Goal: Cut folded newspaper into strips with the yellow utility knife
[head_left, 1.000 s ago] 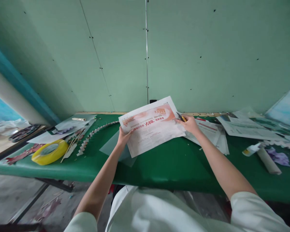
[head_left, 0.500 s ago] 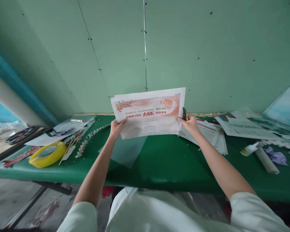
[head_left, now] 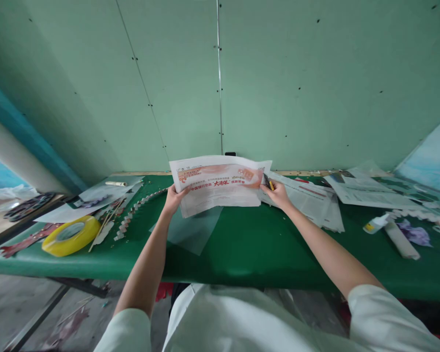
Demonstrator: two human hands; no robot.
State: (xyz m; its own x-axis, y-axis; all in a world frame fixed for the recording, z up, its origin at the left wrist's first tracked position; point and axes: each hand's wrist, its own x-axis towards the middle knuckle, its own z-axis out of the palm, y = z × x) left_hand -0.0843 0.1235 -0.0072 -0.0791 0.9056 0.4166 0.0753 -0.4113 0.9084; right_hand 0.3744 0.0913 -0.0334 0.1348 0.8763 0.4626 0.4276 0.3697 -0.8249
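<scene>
A folded newspaper (head_left: pixel 220 195) with a red headline is stretched between my hands above the table, its upper edge bowed. My left hand (head_left: pixel 175 199) pinches its left side, thumb on the front face. On the right side, my right hand (head_left: pixel 277 194) grips the paper and also has a small black-and-yellow tool (head_left: pixel 268 183) in its fingers; its exact kind is too small to tell. A translucent sheet (head_left: pixel 196 232) lies on the green tabletop below the newspaper. Behind my right hand are several loose printed sheets (head_left: pixel 315 203).
On the left are a yellow tape roll (head_left: pixel 71 236), thin sticks (head_left: pixel 106 220) and a scalloped strip (head_left: pixel 128 217). To the right lie a glue bottle (head_left: pixel 376 224), a cardboard tube (head_left: pixel 401 239), crumpled purple paper (head_left: pixel 414 233) and more papers (head_left: pixel 366 193). A green wall (head_left: pixel 264 88) rises behind.
The newspaper has come down and its top has bent from straight to bowed. My right hand has moved left and slightly down, closer to my left hand. A dark object now shows behind the paper.
</scene>
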